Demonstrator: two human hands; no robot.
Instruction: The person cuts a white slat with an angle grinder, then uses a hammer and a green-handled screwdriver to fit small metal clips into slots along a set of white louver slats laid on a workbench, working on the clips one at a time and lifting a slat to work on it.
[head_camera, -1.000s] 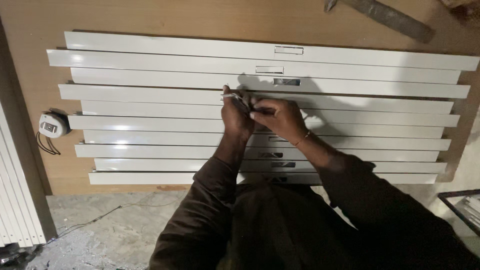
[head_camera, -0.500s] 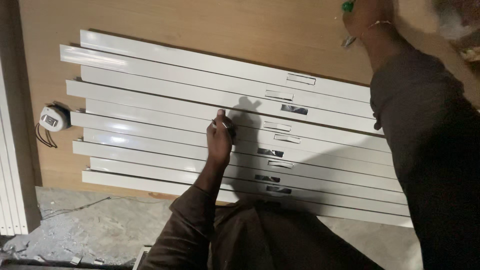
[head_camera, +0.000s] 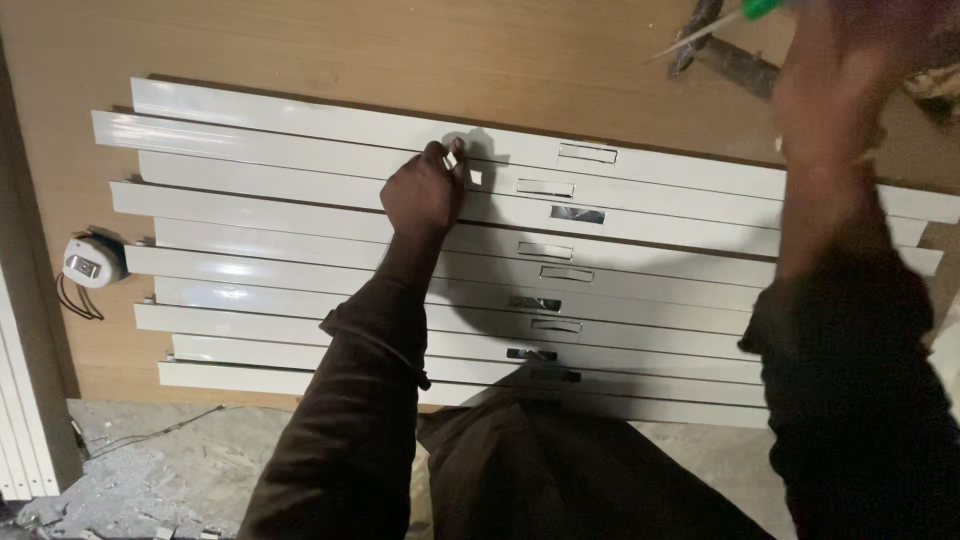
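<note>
A: Head view. Left hand (head_camera: 425, 190) is down on the long white metal slats (head_camera: 300, 265), which lie side by side in a stack of rows on the tan wooden board (head_camera: 300, 50). Its fingertips pinch a small pale piece (head_camera: 452, 160) against the second slat from the top, just left of the rectangular slots (head_camera: 587, 153).

B: Grip state on the left?

A: Clenched on that small piece; thumb and forefinger are closed around it. What the piece is, can't tell, it's too small.

B: Right?

A: Right hand (head_camera: 835, 90) is raised at top right, well apart from the slats and motion-blurred. It holds a green-handled screwdriver (head_camera: 715, 28), shaft pointing left. Fingers look closed on the handle.

B: Anything else?

A: A small white round device with a black cord (head_camera: 85, 262) sits on the board left of the slats. Grey concrete floor (head_camera: 150, 460) is below the board's edge.
</note>
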